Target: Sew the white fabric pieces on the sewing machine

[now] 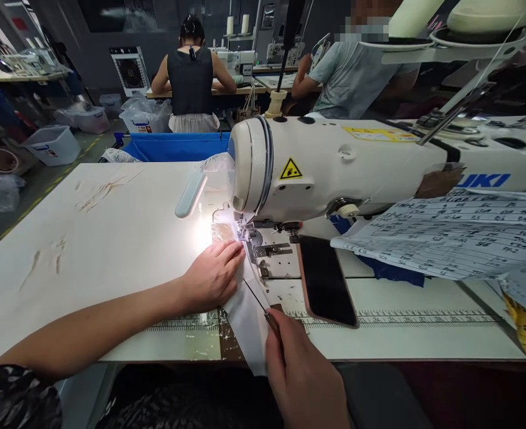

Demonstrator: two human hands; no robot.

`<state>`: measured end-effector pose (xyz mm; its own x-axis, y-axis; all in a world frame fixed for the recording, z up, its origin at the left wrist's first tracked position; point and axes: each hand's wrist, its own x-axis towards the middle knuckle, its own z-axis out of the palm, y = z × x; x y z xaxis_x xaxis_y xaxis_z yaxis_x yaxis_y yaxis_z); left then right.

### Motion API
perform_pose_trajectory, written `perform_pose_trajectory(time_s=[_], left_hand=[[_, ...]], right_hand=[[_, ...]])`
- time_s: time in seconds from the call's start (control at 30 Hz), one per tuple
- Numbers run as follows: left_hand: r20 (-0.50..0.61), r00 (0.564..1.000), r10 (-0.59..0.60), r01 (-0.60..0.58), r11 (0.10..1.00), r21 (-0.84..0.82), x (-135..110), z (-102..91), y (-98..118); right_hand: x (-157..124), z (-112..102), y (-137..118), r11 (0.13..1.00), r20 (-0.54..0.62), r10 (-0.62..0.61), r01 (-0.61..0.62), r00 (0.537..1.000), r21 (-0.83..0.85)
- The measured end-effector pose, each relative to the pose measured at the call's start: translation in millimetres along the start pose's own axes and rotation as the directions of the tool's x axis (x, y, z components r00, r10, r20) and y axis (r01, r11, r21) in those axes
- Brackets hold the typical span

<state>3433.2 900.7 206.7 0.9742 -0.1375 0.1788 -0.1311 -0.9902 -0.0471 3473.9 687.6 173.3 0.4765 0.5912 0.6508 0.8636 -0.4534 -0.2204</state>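
A white fabric piece runs from the needle area of the sewing machine down over the table's front edge. My left hand is closed on the fabric's left side, fingers together and fingertips close beside the presser foot. My right hand grips an awl by its brown handle. The awl's thin metal shaft points up and left across the fabric, its tip near my left fingers. The machine's lamp brightly lights the cloth under the needle; fine detail there is hard to make out.
A phone lies right of the fabric. Printed paper sheets and a yellow tape measure are at the right. A pale blue strip-shaped object rests behind my left hand. Two people sit at machines beyond.
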Motion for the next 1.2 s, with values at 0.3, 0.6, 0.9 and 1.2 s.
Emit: perform_pose_trajectory(time_s=[0.3,0.6,0.9,1.2], left_hand=[[0.046,0.998,-0.030,0.029,0.999,0.034,-2.4,-3.8,7.0],[0.007,1.000,-0.017,0.017,1.000,0.014,-6.5,0.5,10.6],[0.004,1.000,0.003,-0.003,1.000,0.021,-5.3,-3.1,9.9],[-0.077,0.996,-0.043,0.046,0.998,0.032,1.7,-3.2,1.0]], right_hand=[[10.2,1.4,-0.9,0.999,0.001,-0.032,0.032,0.999,-0.029],[9.7,5.0,-0.7,0.999,0.035,-0.034,0.034,0.999,0.010],[18.4,7.8,-2.3,0.999,0.045,-0.024,0.023,0.999,0.026],[32.4,16.9,-5.6,0.999,0.014,-0.019,0.019,1.000,0.036]])
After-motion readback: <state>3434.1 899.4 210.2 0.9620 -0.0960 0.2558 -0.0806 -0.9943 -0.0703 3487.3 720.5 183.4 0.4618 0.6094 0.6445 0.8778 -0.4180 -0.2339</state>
